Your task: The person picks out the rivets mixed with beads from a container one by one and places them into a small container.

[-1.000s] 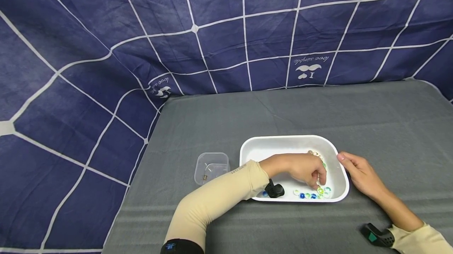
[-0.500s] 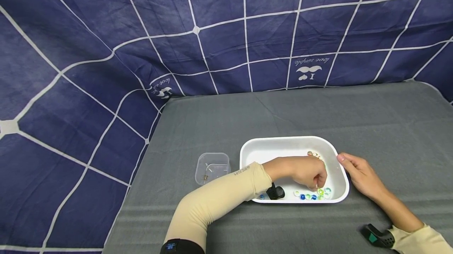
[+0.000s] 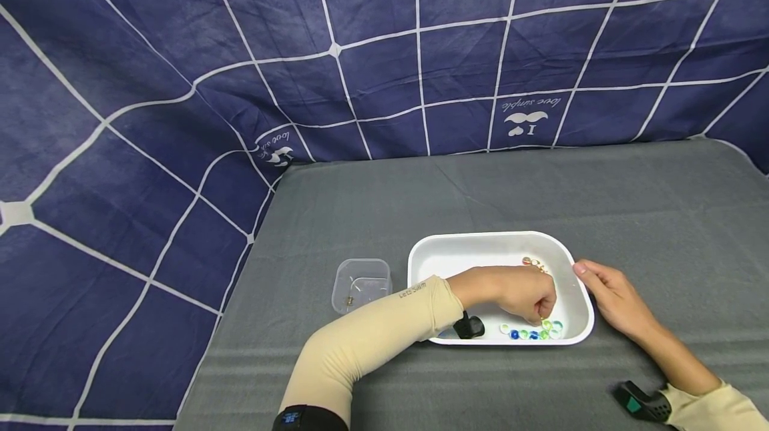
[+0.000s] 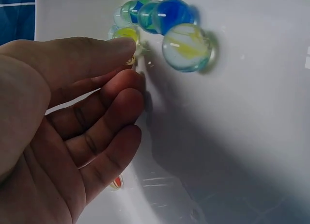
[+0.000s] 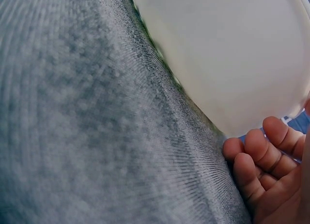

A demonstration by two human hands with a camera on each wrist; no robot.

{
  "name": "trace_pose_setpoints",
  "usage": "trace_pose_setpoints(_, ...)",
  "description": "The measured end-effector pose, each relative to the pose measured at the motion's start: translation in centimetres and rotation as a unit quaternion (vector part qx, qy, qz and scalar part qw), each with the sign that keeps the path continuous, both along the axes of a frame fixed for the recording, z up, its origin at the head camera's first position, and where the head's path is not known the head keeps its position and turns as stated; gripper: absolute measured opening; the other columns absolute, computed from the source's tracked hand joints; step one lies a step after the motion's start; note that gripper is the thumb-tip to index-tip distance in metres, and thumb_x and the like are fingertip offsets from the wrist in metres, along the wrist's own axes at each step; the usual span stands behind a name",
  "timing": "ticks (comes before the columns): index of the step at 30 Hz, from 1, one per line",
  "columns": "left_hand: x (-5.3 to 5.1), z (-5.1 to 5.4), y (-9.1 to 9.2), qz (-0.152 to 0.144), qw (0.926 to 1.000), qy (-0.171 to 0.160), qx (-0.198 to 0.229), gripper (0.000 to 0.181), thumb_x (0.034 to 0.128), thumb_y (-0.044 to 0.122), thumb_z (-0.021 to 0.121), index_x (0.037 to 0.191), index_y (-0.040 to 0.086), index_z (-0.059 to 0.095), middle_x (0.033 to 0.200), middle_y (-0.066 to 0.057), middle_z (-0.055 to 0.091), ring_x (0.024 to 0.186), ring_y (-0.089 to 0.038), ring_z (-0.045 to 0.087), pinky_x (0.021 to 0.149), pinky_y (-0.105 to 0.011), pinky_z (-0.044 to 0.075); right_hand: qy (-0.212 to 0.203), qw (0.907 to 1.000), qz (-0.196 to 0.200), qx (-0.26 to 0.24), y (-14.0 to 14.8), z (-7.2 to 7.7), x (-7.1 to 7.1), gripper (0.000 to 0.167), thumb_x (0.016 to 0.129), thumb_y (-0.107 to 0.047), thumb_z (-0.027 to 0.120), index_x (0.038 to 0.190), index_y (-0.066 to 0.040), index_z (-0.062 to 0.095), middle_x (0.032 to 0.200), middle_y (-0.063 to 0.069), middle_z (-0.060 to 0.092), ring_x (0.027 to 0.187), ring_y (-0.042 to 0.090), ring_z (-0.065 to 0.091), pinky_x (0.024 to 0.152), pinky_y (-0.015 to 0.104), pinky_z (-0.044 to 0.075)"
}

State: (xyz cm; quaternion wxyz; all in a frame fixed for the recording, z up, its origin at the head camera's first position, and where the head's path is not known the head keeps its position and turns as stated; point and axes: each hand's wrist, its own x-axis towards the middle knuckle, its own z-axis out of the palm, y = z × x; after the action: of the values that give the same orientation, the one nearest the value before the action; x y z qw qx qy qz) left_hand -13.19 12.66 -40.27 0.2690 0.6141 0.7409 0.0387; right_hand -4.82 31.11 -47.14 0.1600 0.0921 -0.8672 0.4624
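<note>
In the head view my left hand (image 3: pixel 521 292) reaches down into a white tray (image 3: pixel 456 244), near its right end. The left wrist view shows the left thumb and forefinger pinching a small gold-coloured piece (image 4: pixel 130 62), mostly hidden by the thumb. Close by lie several glass marbles, among them a clear one with yellow swirls (image 4: pixel 188 48) and a blue one (image 4: pixel 172 15). More gold-coloured pieces (image 3: pixel 531 262) lie by the tray's far right corner. My right hand (image 3: pixel 615 294) grips the tray's right side, thumb on the rim and fingers against the outer wall (image 5: pixel 232 64).
A clear square plastic box (image 3: pixel 354 271) with a small gold-coloured piece in it stands left of the tray. Grey cloth (image 3: pixel 372 204) covers the table. A blue curtain with white lines (image 3: pixel 384 71) hangs behind and at the left.
The left fingers have drawn closer together and down toward the marbles by the tray's near right corner. The right hand keeps its place on the tray.
</note>
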Motion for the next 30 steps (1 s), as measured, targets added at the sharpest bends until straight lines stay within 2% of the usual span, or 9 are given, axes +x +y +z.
trace_pose_setpoints(6,0.1,0.2,0.0,-0.004,0.9998,0.018,-0.002,0.027,0.0872,0.013,0.074,0.066,0.02,0.058,0.063,0.011,0.051,0.061,-0.001,0.042,0.061,-0.014,0.032,-0.003,1.0,0.003,-0.006,-0.1,0.1,-0.1,0.027,0.1,0.004,0.045,0.081,-0.004,0.062,0.074,-0.007,0.056,0.07,0.002,0.048,0.06,0.019,0.036)
trace_pose_setpoints(11,0.2,0.4,0.0,-0.005,0.9998,0.018,-0.006,0.03,0.0871,0.011,0.073,0.063,0.02,0.055,0.061,0.011,0.049,0.059,-0.001,0.041,0.058,-0.015,0.032,-0.006,1.0,-0.001,-0.002,-0.1,0.1,-0.1,0.027,0.1,0.004,0.045,0.08,-0.005,0.061,0.072,-0.008,0.054,0.068,0.002,0.046,0.057,0.021,0.035)
trace_pose_setpoints(21,0.2,0.7,-0.2,-0.004,0.9996,0.028,0.0,0.032,0.0866,0.01,0.071,0.061,0.021,0.054,0.06,0.011,0.047,0.06,-0.002,0.04,0.06,-0.015,0.03,0.003,0.9994,0.011,-0.032,-0.4,0.5,0.1,0.023,0.1,0.006,0.046,0.085,-0.001,0.062,0.076,-0.006,0.058,0.071,0.002,0.05,0.061,0.019,0.037)
trace_pose_setpoints(24,0.2,0.8,-0.3,-0.004,0.9997,0.025,0.003,0.034,0.0865,0.009,0.07,0.06,0.021,0.052,0.059,0.01,0.045,0.059,-0.002,0.038,0.06,-0.015,0.03,-0.002,0.999,0.007,-0.043,-0.5,0.7,0.1,0.015,0.1,0.005,0.047,0.093,0.004,0.06,0.079,-0.008,0.06,0.072,0.0,0.053,0.062,0.016,0.04)
trace_pose_setpoints(26,0.1,0.9,-0.4,-0.007,0.9997,0.024,0.005,0.035,0.0864,0.009,0.07,0.059,0.02,0.051,0.059,0.01,0.044,0.059,-0.002,0.037,0.06,-0.016,0.029,-0.011,0.9988,0.009,-0.048,-0.5,0.8,0.2,0.013,0.1,0.004,0.047,0.103,0.005,0.059,0.084,-0.013,0.064,0.074,-0.003,0.057,0.062,0.015,0.043)
trace_pose_setpoints(28,0.1,1.0,-0.5,-0.012,0.9996,0.022,0.009,0.037,0.086,0.008,0.069,0.058,0.02,0.048,0.057,0.009,0.041,0.058,-0.003,0.035,0.06,-0.016,0.027,-0.016,0.9985,0.009,-0.052,-0.5,0.9,0.2,0.018,0.1,0.004,0.048,0.116,0.006,0.057,0.088,-0.014,0.067,0.076,-0.003,0.061,0.063,0.014,0.046)
trace_pose_setpoints(30,0.0,1.0,-0.6,-0.013,0.9997,0.017,0.012,0.039,0.0858,0.007,0.069,0.057,0.019,0.046,0.056,0.009,0.039,0.057,-0.003,0.032,0.06,-0.016,0.025,-0.018,0.9987,0.012,-0.045,-0.5,1.0,0.2,0.028,0.1,0.004,0.049,0.128,0.004,0.053,0.08,-0.014,0.067,0.076,-0.003,0.061,0.063,0.013,0.046)
